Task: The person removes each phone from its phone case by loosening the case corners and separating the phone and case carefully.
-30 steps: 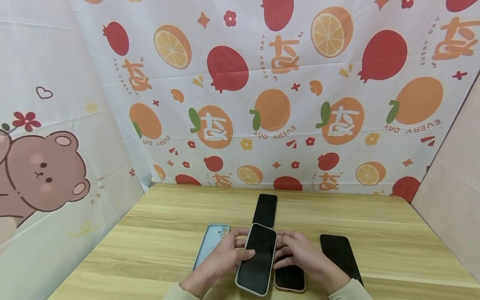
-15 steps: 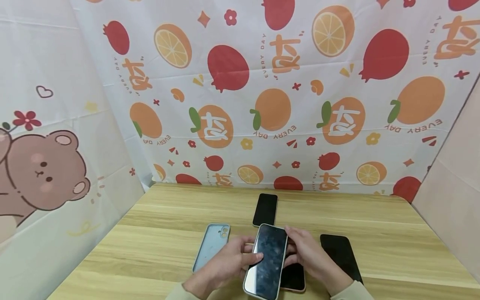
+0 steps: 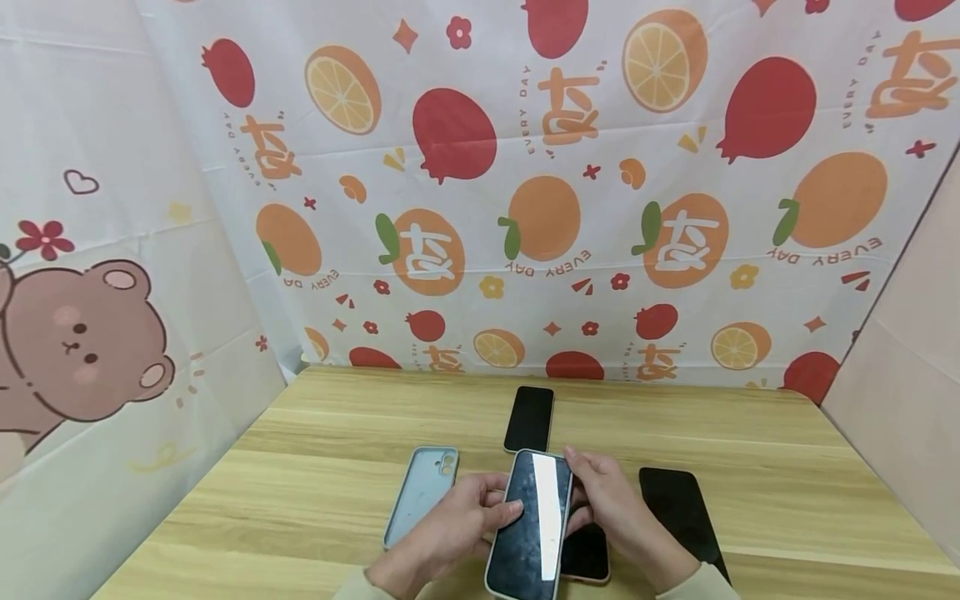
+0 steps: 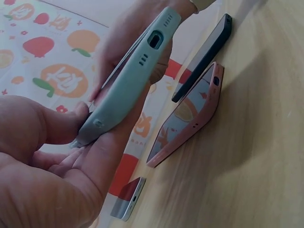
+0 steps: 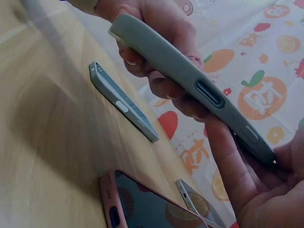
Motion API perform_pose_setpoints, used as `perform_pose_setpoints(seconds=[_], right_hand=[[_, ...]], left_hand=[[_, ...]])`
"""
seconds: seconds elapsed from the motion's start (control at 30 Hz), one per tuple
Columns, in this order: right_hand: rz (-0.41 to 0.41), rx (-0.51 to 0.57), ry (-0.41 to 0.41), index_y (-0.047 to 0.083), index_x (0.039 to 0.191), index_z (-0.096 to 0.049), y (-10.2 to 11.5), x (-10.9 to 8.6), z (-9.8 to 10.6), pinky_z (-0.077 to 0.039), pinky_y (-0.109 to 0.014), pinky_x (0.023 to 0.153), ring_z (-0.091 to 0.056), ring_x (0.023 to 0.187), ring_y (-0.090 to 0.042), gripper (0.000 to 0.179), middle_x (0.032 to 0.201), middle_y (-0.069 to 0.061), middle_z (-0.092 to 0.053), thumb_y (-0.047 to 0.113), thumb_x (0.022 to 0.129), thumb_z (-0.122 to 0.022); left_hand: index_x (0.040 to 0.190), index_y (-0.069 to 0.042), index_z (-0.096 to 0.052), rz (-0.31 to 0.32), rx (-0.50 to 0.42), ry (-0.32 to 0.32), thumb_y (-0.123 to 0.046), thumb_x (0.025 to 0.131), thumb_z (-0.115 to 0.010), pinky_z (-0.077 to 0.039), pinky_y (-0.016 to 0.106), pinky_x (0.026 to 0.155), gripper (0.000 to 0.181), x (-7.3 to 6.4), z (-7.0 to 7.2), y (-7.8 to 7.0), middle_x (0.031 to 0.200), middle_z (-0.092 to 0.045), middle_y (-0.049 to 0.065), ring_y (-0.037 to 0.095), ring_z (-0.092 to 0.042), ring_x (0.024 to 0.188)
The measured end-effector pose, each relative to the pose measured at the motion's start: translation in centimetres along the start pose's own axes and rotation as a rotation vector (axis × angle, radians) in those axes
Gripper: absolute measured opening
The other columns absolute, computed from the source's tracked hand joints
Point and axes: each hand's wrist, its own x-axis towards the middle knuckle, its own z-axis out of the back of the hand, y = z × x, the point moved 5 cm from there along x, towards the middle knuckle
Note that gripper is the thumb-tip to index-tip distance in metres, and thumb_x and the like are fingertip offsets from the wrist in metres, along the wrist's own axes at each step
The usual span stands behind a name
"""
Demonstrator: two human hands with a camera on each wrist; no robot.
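Both hands hold a phone (image 3: pixel 528 533) in a pale grey-green case, raised above the table with its glossy screen up. My left hand (image 3: pixel 468 510) grips its left side, thumb over the screen and fingers underneath. At the upper right edge, my right hand (image 3: pixel 609 500) pinches it, thumb near the corner. The case (image 4: pixel 121 85) shows its port end in the left wrist view; its side with buttons and a slot (image 5: pixel 190 83) faces the right wrist view. Partly beneath the held phone lies a pink-edged phone (image 3: pixel 587 554). The held phone's back is mostly hidden.
A light blue phone case (image 3: pixel 422 492) lies left of the hands, inner side up. Behind them is a dark-screened phone (image 3: pixel 529 419), and right of them another black phone (image 3: pixel 682 512). All lie on the wooden table (image 3: pixel 337 433), before a fruit-print cloth (image 3: pixel 480 208).
The held phone has shifted a little right, and a bright reflection now crosses its screen. My right hand, earlier with fingers beside it, has taken hold of its upper right edge.
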Motion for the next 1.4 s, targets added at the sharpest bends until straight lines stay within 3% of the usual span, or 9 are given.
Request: perform_pose_setpoints(seconds=[0.27, 0.53, 0.77, 1.03, 1.23, 1.4], right_hand=[[-0.016, 0.098, -0.110, -0.004, 0.102, -0.062, -0.32, 0.19, 0.05, -0.060, -0.039, 0.053, -0.069, 0.064, -0.016, 0.043, 0.074, -0.004, -0.071, 0.031, 0.108, -0.039], [-0.017, 0.151, -0.064, -0.005, 0.106, -0.063, -0.34, 0.22, 0.25, -0.060, -0.038, 0.054, -0.070, 0.068, -0.015, 0.044, 0.078, -0.003, -0.072, 0.032, 0.108, -0.039], [-0.032, 0.210, -0.063, -0.001, 0.105, -0.061, -0.52, 0.29, 0.27, -0.059, -0.037, 0.053, -0.069, 0.068, -0.014, 0.040, 0.078, -0.001, -0.071, 0.029, 0.109, -0.035], [-0.031, 0.171, -0.113, -0.005, 0.107, -0.060, -0.69, 0.42, 0.39, -0.059, -0.034, 0.054, -0.067, 0.067, -0.014, 0.045, 0.076, -0.003, -0.068, 0.035, 0.108, -0.039], [-0.030, 0.126, -0.120, -0.006, 0.112, -0.060, -0.44, 0.38, 0.65, -0.060, -0.035, 0.058, -0.070, 0.072, -0.015, 0.051, 0.082, -0.004, -0.072, 0.041, 0.106, -0.042], [-0.030, 0.118, -0.092, -0.001, 0.109, -0.059, -0.47, 0.36, 0.62, -0.059, -0.034, 0.056, -0.068, 0.072, -0.016, 0.049, 0.083, -0.004, -0.070, 0.043, 0.107, -0.038]], left_hand=[[0.131, 0.006, -0.053, -0.012, 0.008, -0.013, -0.009, 0.101, -0.055, -0.061, 0.048, 0.078, 0.034, 0.13, -0.39, -0.22, 0.106, -0.072, 0.012, 0.019, -0.070, 0.090], [0.131, 0.005, -0.052, 0.003, -0.012, 0.006, -0.009, 0.102, -0.054, -0.061, 0.049, 0.080, 0.033, 0.17, -0.41, -0.28, 0.108, -0.072, 0.013, 0.021, -0.071, 0.094], [0.128, 0.004, -0.054, -0.024, -0.059, 0.053, -0.009, 0.102, -0.052, -0.062, 0.045, 0.077, 0.029, 0.25, -0.54, -0.32, 0.103, -0.073, 0.008, 0.017, -0.071, 0.087], [0.133, 0.004, -0.051, -0.031, -0.080, 0.072, -0.013, 0.103, -0.052, -0.061, 0.046, 0.080, 0.034, 0.41, -0.62, -0.56, 0.110, -0.072, 0.012, 0.018, -0.071, 0.093], [0.131, 0.000, -0.057, -0.026, -0.005, 0.089, -0.020, 0.100, -0.058, -0.062, 0.035, 0.068, 0.037, 0.27, -0.31, -0.47, 0.108, -0.074, 0.013, 0.019, -0.072, 0.090], [0.127, 0.002, -0.059, -0.032, -0.015, 0.103, -0.023, 0.099, -0.059, -0.061, 0.030, 0.065, 0.037, -0.04, 0.00, -0.15, 0.108, -0.074, 0.014, 0.018, -0.072, 0.091]])
